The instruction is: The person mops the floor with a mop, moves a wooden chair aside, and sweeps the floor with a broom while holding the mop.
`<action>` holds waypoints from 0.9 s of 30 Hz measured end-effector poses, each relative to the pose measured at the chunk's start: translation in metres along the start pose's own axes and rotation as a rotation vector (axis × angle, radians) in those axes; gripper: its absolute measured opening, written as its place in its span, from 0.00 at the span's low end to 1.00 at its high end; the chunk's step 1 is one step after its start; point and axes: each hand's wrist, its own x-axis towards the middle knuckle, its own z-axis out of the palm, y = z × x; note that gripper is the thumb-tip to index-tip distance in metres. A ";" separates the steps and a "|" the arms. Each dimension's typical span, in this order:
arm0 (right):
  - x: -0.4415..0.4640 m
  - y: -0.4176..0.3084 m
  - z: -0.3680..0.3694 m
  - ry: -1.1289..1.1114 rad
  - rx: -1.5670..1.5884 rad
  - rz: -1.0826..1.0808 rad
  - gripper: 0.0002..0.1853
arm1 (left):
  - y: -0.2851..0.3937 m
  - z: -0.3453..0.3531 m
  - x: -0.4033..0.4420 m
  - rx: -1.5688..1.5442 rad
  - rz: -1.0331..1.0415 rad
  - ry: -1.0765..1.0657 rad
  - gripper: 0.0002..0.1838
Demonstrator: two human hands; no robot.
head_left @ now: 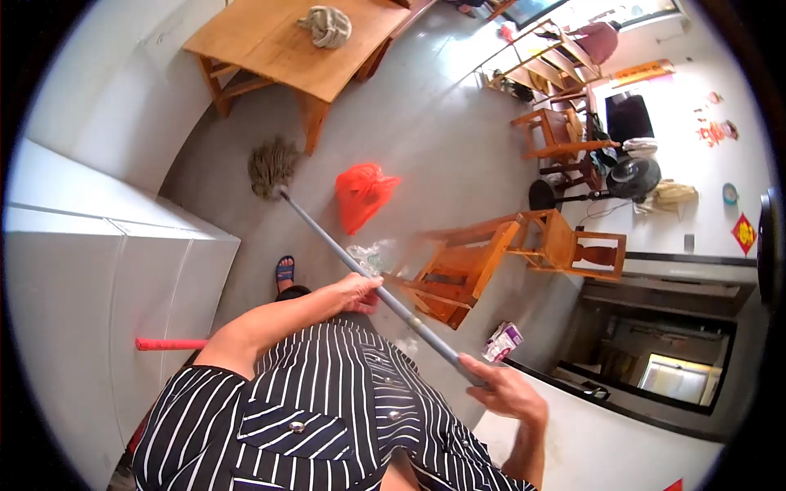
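A long grey mop handle [327,241] runs slantwise across the middle of the view. My left hand [358,293] is wrapped round its middle, in front of my striped shirt. Farther down to the right, my right hand [503,391] grips the handle's near end. At the far end, the mop head [273,167] lies on the grey floor, close to the table's leg. A red plastic bag [363,195] rests on the floor just right of the mop head. Clear plastic [370,255] lies beyond the handle, near my left hand.
A wooden table [270,37] with a cloth [327,26] on it stands at the upper left. White cabinets [74,270] line the left side. Wooden chairs [458,274] stand to the right, with a black fan [633,178] behind. A purple-and-white package [502,341] lies near my right hand.
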 end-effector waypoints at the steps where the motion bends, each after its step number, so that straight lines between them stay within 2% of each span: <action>1: -0.016 0.000 -0.007 0.043 -0.033 -0.016 0.31 | -0.001 0.003 -0.002 0.104 0.026 -0.087 0.21; 4: -0.057 -0.017 -0.022 0.217 -0.208 -0.032 0.28 | 0.009 0.027 -0.029 0.326 0.037 -0.142 0.31; 5: -0.063 -0.026 -0.026 0.236 -0.262 -0.007 0.27 | 0.010 0.024 -0.024 0.449 0.057 -0.198 0.29; 7: -0.061 -0.036 -0.023 0.285 -0.359 -0.032 0.24 | 0.029 0.037 -0.066 0.855 0.199 -0.048 0.26; 8: -0.057 -0.043 -0.022 0.297 -0.392 -0.026 0.23 | 0.028 0.029 -0.054 1.324 0.625 0.090 0.22; 9: -0.053 -0.050 -0.022 0.309 -0.422 -0.019 0.22 | 0.042 0.038 -0.084 1.425 0.657 0.083 0.24; 10: -0.054 -0.061 -0.025 0.323 -0.449 0.012 0.20 | 0.044 0.034 -0.090 1.428 0.932 0.044 0.28; 11: -0.053 -0.064 -0.025 0.408 -0.443 -0.065 0.18 | 0.044 0.031 -0.094 1.418 1.207 -0.011 0.33; 14: -0.048 -0.099 -0.033 0.425 -0.469 -0.119 0.13 | 0.055 0.050 -0.120 1.494 1.346 -0.199 0.39; 15: -0.044 -0.108 -0.035 0.456 -0.474 -0.133 0.11 | 0.053 0.055 -0.118 1.455 1.452 -0.211 0.34; 16: -0.042 -0.117 -0.037 0.510 -0.493 -0.256 0.09 | 0.054 0.056 -0.116 1.437 1.307 -0.233 0.27; 17: -0.042 -0.129 -0.042 0.507 -0.477 -0.270 0.09 | 0.054 0.055 -0.111 1.413 1.159 -0.247 0.20; 18: -0.043 -0.141 -0.049 0.499 -0.464 -0.287 0.08 | 0.051 0.049 -0.104 1.319 1.379 -0.126 0.12; 19: -0.044 -0.146 -0.057 0.487 -0.455 -0.308 0.09 | 0.049 0.040 -0.098 1.163 1.454 -0.045 0.11; 21: -0.034 -0.141 -0.073 0.930 -0.434 -0.716 0.11 | 0.059 0.030 -0.113 0.985 1.492 0.076 0.10; 23: -0.024 -0.127 -0.082 1.078 0.051 -0.618 0.16 | 0.074 0.018 -0.136 0.836 1.617 0.294 0.07; 24: -0.019 -0.120 -0.086 1.159 0.307 -0.604 0.18 | 0.079 0.004 -0.144 0.656 1.511 0.381 0.05; 25: -0.023 -0.115 -0.089 1.117 0.576 -0.506 0.19 | 0.086 -0.013 -0.152 0.478 1.401 0.462 0.03; 27: 0.005 -0.083 -0.086 1.150 0.532 -0.377 0.20 | 0.099 -0.051 -0.167 0.392 1.626 0.650 0.03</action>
